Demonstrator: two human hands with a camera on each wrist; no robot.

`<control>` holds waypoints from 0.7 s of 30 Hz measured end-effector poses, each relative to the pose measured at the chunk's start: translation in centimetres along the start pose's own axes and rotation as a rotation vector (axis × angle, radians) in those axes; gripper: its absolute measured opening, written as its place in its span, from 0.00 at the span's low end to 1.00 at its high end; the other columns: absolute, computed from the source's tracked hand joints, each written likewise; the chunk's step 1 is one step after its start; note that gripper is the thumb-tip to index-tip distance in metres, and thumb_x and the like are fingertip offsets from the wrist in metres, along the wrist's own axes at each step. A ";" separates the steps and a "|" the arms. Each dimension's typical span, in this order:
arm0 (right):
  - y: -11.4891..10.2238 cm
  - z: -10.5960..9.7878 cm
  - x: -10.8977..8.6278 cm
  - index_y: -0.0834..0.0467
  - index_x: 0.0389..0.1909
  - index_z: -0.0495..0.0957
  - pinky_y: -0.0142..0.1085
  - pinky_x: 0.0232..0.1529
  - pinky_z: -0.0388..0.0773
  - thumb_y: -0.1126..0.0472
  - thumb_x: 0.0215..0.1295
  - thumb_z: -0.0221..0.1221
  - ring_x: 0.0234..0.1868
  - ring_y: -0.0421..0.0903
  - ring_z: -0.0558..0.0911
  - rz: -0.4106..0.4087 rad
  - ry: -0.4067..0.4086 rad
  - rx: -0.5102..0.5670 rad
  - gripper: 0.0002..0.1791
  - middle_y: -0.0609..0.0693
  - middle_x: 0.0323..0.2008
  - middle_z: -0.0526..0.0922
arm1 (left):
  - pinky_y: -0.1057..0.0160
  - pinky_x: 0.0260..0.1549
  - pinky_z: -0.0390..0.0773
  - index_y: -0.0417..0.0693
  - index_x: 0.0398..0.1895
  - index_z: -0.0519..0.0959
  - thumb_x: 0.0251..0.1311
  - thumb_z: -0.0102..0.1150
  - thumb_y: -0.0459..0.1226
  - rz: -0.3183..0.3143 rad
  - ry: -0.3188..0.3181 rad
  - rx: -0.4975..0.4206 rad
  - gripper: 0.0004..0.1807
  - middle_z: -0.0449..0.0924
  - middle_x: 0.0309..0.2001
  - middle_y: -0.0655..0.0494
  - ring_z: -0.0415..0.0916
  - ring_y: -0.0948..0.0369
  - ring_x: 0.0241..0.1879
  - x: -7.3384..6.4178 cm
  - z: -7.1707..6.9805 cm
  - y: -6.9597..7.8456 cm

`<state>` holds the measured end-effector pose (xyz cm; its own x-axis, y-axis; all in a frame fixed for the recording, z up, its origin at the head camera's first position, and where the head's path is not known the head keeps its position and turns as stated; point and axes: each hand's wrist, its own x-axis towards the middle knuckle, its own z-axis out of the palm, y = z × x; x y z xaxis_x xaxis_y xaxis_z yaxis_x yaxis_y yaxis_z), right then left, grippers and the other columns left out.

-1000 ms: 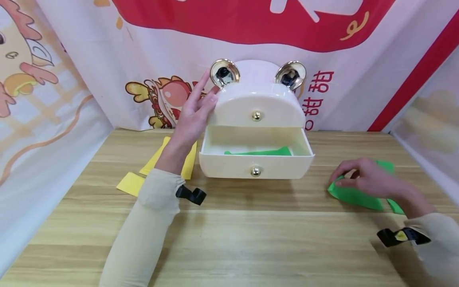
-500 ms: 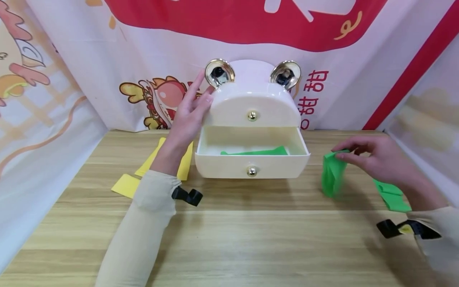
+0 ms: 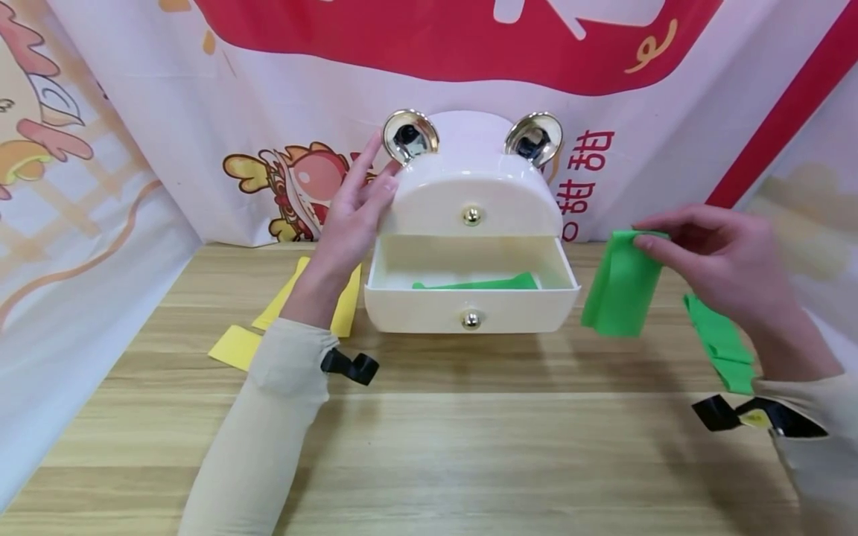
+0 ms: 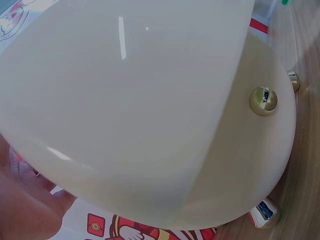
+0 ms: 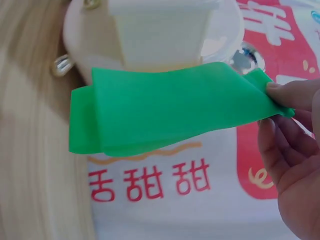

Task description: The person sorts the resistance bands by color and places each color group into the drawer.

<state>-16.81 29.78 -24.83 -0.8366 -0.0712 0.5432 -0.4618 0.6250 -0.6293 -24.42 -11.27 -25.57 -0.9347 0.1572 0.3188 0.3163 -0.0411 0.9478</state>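
Observation:
A white two-drawer box [image 3: 439,205] with gold round ears and gold knobs stands against the backdrop. Its lower drawer [image 3: 415,311] is pulled out, and a green strip [image 3: 503,284] lies inside. My left hand [image 3: 351,212] rests against the box's left side, fingers extended up toward the ear. In the raised right hand [image 3: 731,268], thumb and fingers pinch the top edge of a folded green strip [image 3: 622,290] of thin, flexible material. It hangs to the right of the drawer; the right wrist view shows its folded layers [image 5: 165,105] loose at the far end.
On the table [image 3: 469,461], another folded green strip [image 3: 722,346] lies below the right hand. Yellow pieces [image 3: 346,301] lie at the left, partly behind the left forearm. A printed cloth backdrop [image 3: 302,97] closes off the back and sides.
My right hand has picked the folded green strip up off the table and raised it; it now hangs beside the drawer. The left hand keeps its place on the box.

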 end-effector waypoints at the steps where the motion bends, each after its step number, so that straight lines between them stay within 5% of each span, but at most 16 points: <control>1: -0.3 0.0 0.1 0.62 0.53 0.89 0.16 0.37 0.81 0.69 0.65 0.72 0.31 0.31 0.85 0.007 0.013 0.018 0.16 0.29 0.39 0.90 | 0.52 0.79 0.67 0.82 0.83 0.56 0.82 0.51 0.42 -0.002 0.000 0.000 0.34 0.66 0.81 0.63 0.62 0.68 0.80 0.0 0.0 0.0; 10: -3.5 0.3 1.7 0.64 0.54 0.88 0.18 0.45 0.82 0.69 0.66 0.70 0.36 0.34 0.87 -0.068 0.167 0.102 0.15 0.35 0.43 0.91 | 0.52 0.80 0.67 0.82 0.83 0.57 0.82 0.51 0.41 0.010 0.003 0.000 0.34 0.65 0.81 0.63 0.62 0.68 0.80 0.0 -0.1 0.1; 15: -5.2 0.4 2.7 0.65 0.52 0.89 0.19 0.37 0.83 0.69 0.66 0.70 0.37 0.36 0.89 -0.072 0.197 0.165 0.14 0.38 0.43 0.92 | 0.52 0.79 0.68 0.84 0.82 0.57 0.82 0.50 0.41 0.004 0.001 -0.006 0.34 0.65 0.81 0.63 0.62 0.68 0.81 0.0 -0.1 0.2; 17: -5.9 0.4 3.1 0.68 0.51 0.88 0.20 0.38 0.84 0.71 0.65 0.70 0.38 0.37 0.90 -0.081 0.201 0.258 0.14 0.41 0.42 0.93 | 0.52 0.79 0.68 0.84 0.82 0.57 0.82 0.51 0.41 0.002 -0.001 -0.005 0.34 0.65 0.81 0.63 0.62 0.68 0.80 0.0 -0.1 0.1; 21: -7.1 0.5 3.7 0.69 0.50 0.88 0.21 0.46 0.84 0.72 0.64 0.70 0.42 0.36 0.91 -0.132 0.210 0.276 0.14 0.42 0.43 0.93 | 0.53 0.80 0.66 0.85 0.82 0.57 0.82 0.51 0.42 -0.003 0.000 0.004 0.34 0.65 0.82 0.62 0.62 0.68 0.81 0.0 0.0 0.1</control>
<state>-16.77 24.70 -18.56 -0.6991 0.0417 0.7138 -0.6478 0.3859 -0.6569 -24.37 -11.31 -25.53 -0.9356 0.1574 0.3161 0.3143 -0.0371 0.9486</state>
